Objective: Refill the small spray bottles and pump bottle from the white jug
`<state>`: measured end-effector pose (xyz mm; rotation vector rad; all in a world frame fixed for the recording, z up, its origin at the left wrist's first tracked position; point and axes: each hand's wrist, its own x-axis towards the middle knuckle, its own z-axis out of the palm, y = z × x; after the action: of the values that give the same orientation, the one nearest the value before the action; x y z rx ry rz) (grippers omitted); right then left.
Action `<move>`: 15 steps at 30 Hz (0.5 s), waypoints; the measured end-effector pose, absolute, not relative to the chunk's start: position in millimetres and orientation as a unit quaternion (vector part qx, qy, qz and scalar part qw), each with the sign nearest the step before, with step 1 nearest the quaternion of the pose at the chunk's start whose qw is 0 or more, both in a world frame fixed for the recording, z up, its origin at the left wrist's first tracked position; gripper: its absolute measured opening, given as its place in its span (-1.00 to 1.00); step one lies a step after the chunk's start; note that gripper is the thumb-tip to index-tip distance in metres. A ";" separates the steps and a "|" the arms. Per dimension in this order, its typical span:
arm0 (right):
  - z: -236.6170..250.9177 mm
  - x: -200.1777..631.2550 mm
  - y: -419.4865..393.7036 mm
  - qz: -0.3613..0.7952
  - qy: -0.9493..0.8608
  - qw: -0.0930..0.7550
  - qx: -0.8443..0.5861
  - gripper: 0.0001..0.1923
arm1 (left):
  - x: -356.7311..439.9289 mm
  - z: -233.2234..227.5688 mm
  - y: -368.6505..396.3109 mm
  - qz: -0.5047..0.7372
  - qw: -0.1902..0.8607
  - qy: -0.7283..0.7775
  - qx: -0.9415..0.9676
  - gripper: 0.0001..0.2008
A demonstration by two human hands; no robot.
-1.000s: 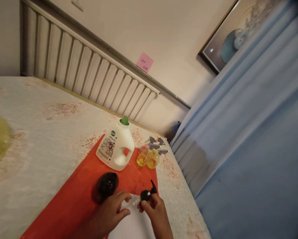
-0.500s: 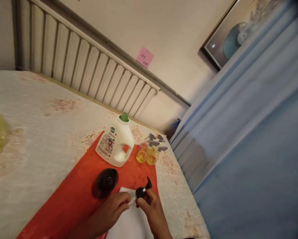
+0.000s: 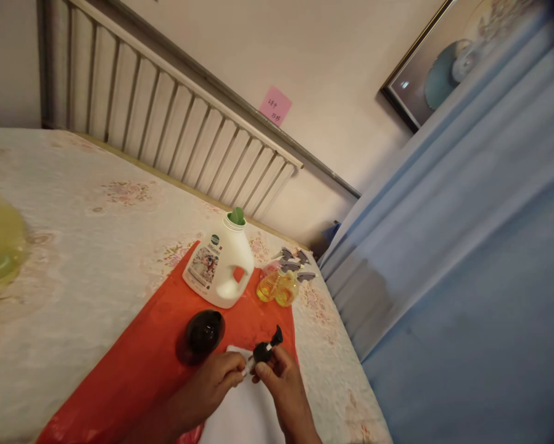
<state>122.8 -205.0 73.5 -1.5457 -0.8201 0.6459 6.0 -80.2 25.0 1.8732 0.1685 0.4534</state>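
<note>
My right hand [image 3: 284,385] grips a black pump dispenser head [image 3: 262,352], its nozzle pointing up and away. Close beside it, my left hand [image 3: 219,377] is closed in a pinch at the pump's white lower end, perhaps with some white cloth; the fingers hide exactly what they hold. Under both hands lies a white cloth or sheet [image 3: 242,413]. A shiny black rounded bottle [image 3: 205,333] stands just beyond my left hand, its pump opening not clear to see. All of this is on a red plastic sheet [image 3: 133,364].
Farther back stand a large white detergent jug [image 3: 226,271] with a green spout and several spray bottles [image 3: 284,290] with yellow liquid. At far left sits a yellow translucent bowl [image 3: 2,240]. A floral tablecloth [image 3: 96,246] covers the table; a blue curtain [image 3: 443,277] hangs on the right.
The view has shifted slightly, so the things appear a little to the right. My left hand is a bit closer to the pump head; both hands keep their hold.
</note>
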 end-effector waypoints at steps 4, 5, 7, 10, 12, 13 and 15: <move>83.4 119.3 -203.2 0.265 -0.350 0.588 -0.680 -0.81 | 5.5 29.7 -78.9 0.176 0.569 0.092 0.798 -0.91; 85.9 118.5 -203.3 0.263 -0.349 0.586 -0.683 -0.82 | 5.7 30.0 -78.9 0.170 0.565 0.097 0.801 -0.93; 89.5 117.7 -204.0 0.258 -0.346 0.581 -0.690 -0.84 | 6.6 29.4 -79.2 0.163 0.558 0.103 0.807 -0.96; 91.4 118.2 -205.5 0.248 -0.341 0.575 -0.701 -0.86 | 7.9 26.0 -80.3 0.162 0.557 0.104 0.808 -0.94; 91.6 118.4 -205.9 0.247 -0.341 0.572 -0.704 -0.87 | 8.6 23.4 -80.9 0.168 0.563 0.103 0.803 -0.94; 92.0 118.2 -205.9 0.248 -0.342 0.570 -0.705 -0.87 | 9.0 22.2 -81.3 0.171 0.568 0.101 0.799 -0.93; 93.5 116.8 -205.6 0.247 -0.345 0.567 -0.707 -0.88 | 9.8 20.1 -81.9 0.178 0.574 0.100 0.793 -0.91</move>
<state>116.8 -205.6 93.5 -1.6609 -0.8103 0.5796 9.8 -81.9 20.1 1.8577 0.2336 0.4165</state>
